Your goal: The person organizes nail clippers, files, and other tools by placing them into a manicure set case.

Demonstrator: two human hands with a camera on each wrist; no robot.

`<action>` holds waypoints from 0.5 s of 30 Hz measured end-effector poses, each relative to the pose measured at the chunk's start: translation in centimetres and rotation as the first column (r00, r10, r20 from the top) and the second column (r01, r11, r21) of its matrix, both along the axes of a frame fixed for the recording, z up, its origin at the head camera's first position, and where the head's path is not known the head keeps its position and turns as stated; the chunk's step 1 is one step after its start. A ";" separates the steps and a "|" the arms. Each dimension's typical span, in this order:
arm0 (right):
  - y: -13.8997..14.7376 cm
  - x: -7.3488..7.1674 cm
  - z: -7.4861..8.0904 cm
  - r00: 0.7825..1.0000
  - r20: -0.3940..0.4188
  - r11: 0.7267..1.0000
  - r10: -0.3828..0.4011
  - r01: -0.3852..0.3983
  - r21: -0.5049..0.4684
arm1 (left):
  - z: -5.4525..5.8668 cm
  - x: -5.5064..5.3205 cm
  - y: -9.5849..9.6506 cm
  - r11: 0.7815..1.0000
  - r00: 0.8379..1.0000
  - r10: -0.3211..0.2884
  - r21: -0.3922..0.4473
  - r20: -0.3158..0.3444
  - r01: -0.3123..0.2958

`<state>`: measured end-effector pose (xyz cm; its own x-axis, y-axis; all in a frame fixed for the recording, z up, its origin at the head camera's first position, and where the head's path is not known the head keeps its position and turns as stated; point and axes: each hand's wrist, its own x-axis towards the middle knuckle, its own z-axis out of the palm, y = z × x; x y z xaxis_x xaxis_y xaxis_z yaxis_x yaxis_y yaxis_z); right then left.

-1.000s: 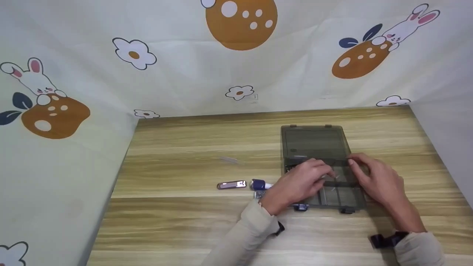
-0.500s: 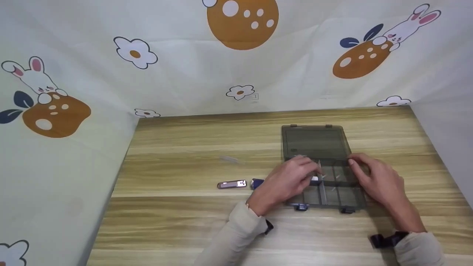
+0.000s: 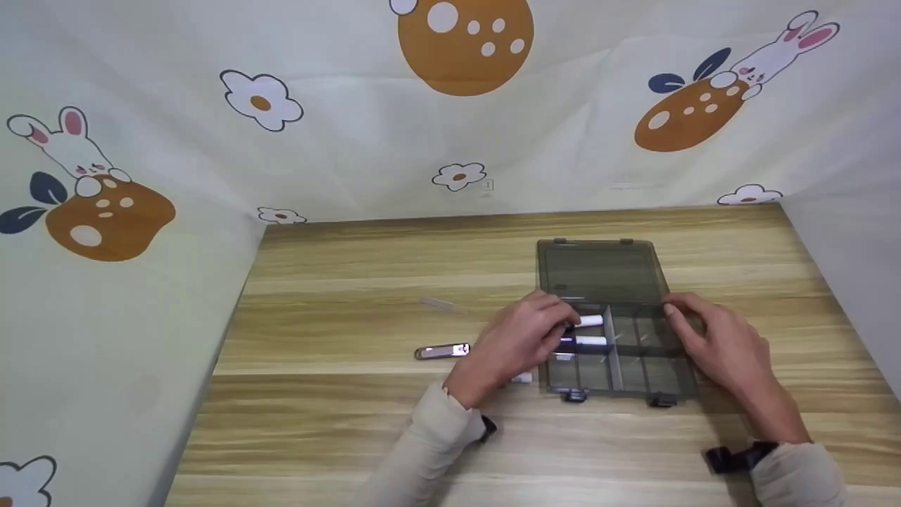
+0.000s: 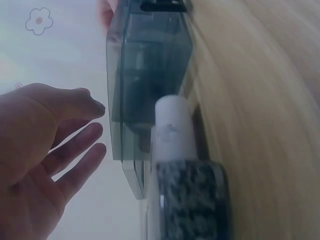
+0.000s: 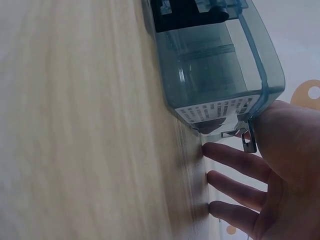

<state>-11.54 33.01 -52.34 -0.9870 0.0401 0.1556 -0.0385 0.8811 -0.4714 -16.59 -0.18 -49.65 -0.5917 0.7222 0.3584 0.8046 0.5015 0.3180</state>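
Note:
A smoky see-through compartment box (image 3: 651,384) lies with its lid (image 3: 598,271) folded back. Two dark bottles with white caps (image 3: 590,321), like nail polish, lie in its left compartments. My left hand (image 3: 517,338) is over the box's left edge, fingertips close by the upper bottle; in the left wrist view the fingers look loosely bent, nothing between them. A speckled dark bottle with a white cap (image 4: 192,200) lies on the table below that hand. My right hand (image 3: 725,345) pinches the box's right back corner with thumb and index finger; its other fingers (image 5: 235,155) reach toward the tabletop.
Left of the box, a nail clipper (image 3: 442,351) lies on the wooden table (image 3: 338,422). Farther back is a thin clear strip (image 3: 440,304). Thin dividers (image 3: 614,359) stand inside the box. A printed cloth (image 3: 352,105) hangs behind the table.
My left hand has drawn leftward from the middle of the box to its left edge, uncovering two white caps in the compartments. The right hand has kept its place at the corner.

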 end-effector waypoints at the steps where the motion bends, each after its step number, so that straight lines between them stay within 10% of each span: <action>1: 0.0 0.0 0.0 1.000 0.001 1.000 0.000 0.000 -0.001 | 0.0 0.0 -0.2 1.000 1.000 0.002 0.003 0.000 -0.002; 15: 0.0 -0.1 0.0 1.000 0.011 1.000 -0.006 0.006 0.001 | -0.4 -0.7 -4.0 0.996 0.997 0.076 0.032 0.027 -0.077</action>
